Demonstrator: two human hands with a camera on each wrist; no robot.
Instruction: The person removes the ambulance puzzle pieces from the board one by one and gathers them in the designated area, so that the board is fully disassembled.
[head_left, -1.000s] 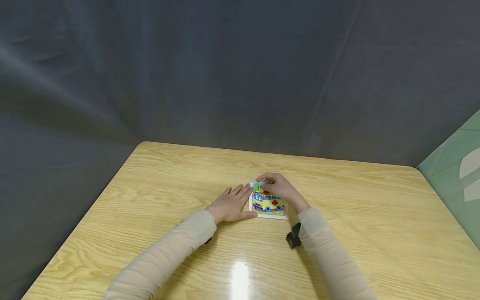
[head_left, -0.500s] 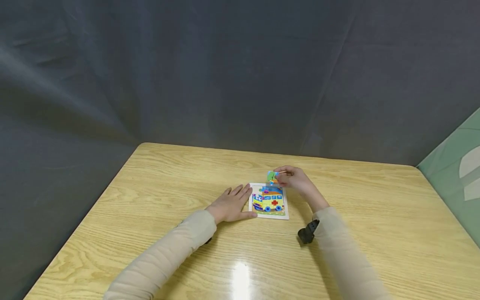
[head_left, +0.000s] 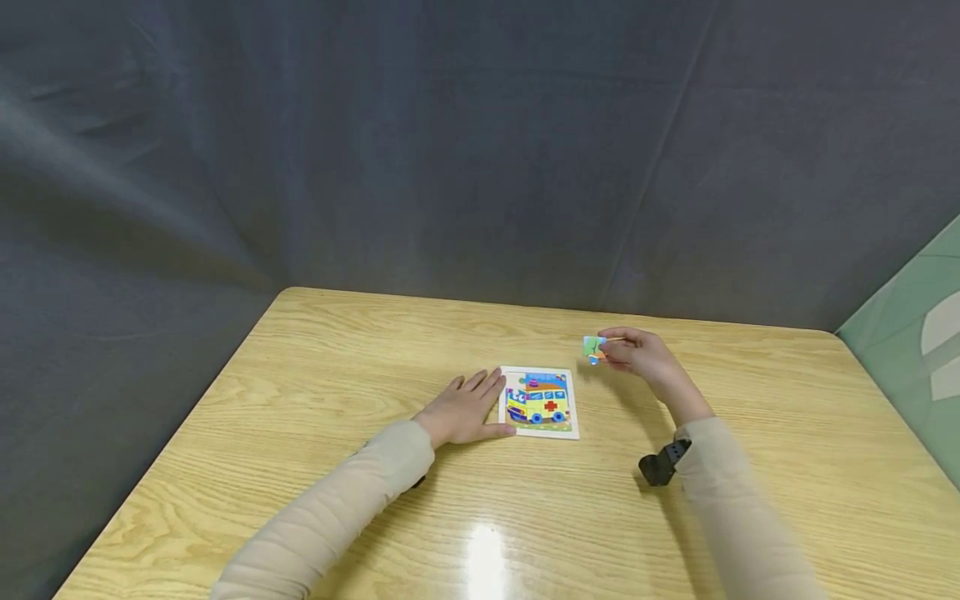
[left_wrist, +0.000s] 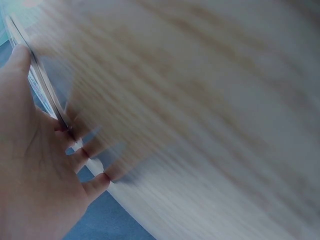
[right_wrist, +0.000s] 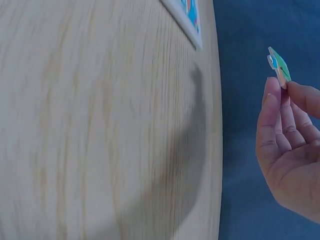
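Observation:
A white-framed picture puzzle (head_left: 540, 432) of a yellow ambulance lies on the wooden table; its upper left corner shows a bare pale spot. My left hand (head_left: 463, 410) lies flat with spread fingers, thumb and fingertips at the frame's left edge; the left wrist view shows this hand (left_wrist: 40, 150) against the frame's side (left_wrist: 42, 80). Right of and beyond the frame, my right hand (head_left: 647, 360) pinches a small green and blue puzzle piece (head_left: 593, 347) above the table. In the right wrist view the piece (right_wrist: 281, 67) stands between thumb and fingertips of that hand (right_wrist: 295, 145).
The wooden table (head_left: 360, 350) extends around the frame on all sides. A dark curtain (head_left: 465, 150) hangs behind its far edge, and a green panel with white shapes (head_left: 907, 333) stands at the right. A black wrist device (head_left: 660, 467) is on my right wrist.
My right hand has lifted the green and blue piece out of the frame's upper left corner and carried it to the right, past the frame. The left hand has stayed in place.

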